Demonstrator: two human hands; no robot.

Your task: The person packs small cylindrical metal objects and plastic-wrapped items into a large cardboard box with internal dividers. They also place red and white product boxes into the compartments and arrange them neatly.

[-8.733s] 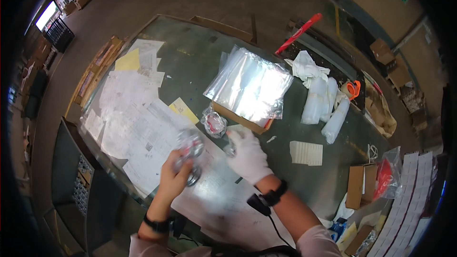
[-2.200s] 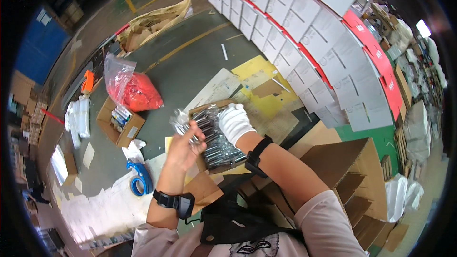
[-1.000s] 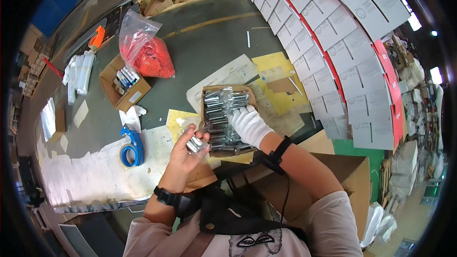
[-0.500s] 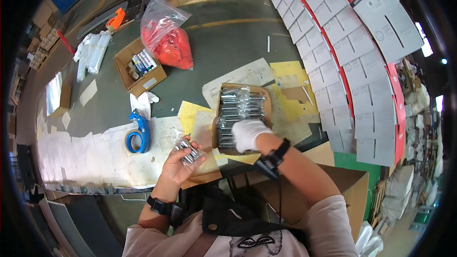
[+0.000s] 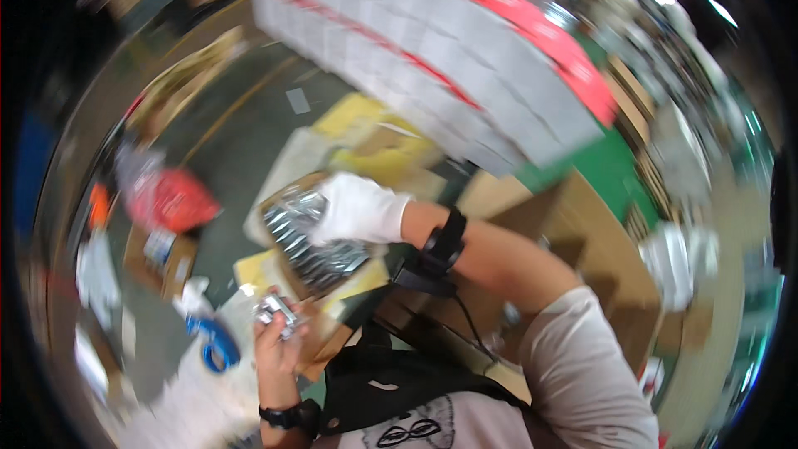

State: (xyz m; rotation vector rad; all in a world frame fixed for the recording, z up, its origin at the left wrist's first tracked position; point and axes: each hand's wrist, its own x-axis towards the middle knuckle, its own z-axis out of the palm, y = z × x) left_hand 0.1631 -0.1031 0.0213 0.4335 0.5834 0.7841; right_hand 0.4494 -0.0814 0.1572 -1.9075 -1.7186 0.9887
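Observation:
My left hand (image 5: 281, 345), bare, is closed on a small clear bag of shiny metal pieces (image 5: 278, 314) above the papers on the table. To its right stands a shallow cardboard box (image 5: 309, 289) filled with dark, shiny, plastic-wrapped pieces (image 5: 312, 241) in rows. My right hand (image 5: 357, 209), in a white glove, lies over the far right part of this box. Its fingers are blurred and point down at the wrapped pieces, so I cannot see whether they grip one.
A blue tape dispenser (image 5: 214, 344) lies left of my left hand. Beyond it are a small carton (image 5: 170, 266) and a bag of red material (image 5: 179, 199). Stacked white boxes (image 5: 374, 41) rise along the far side. A large open carton (image 5: 582, 233) stands at right.
My view has swung to the right, so the table appears turned and everything is blurred. My left hand still holds the bag; my right hand remains over the box.

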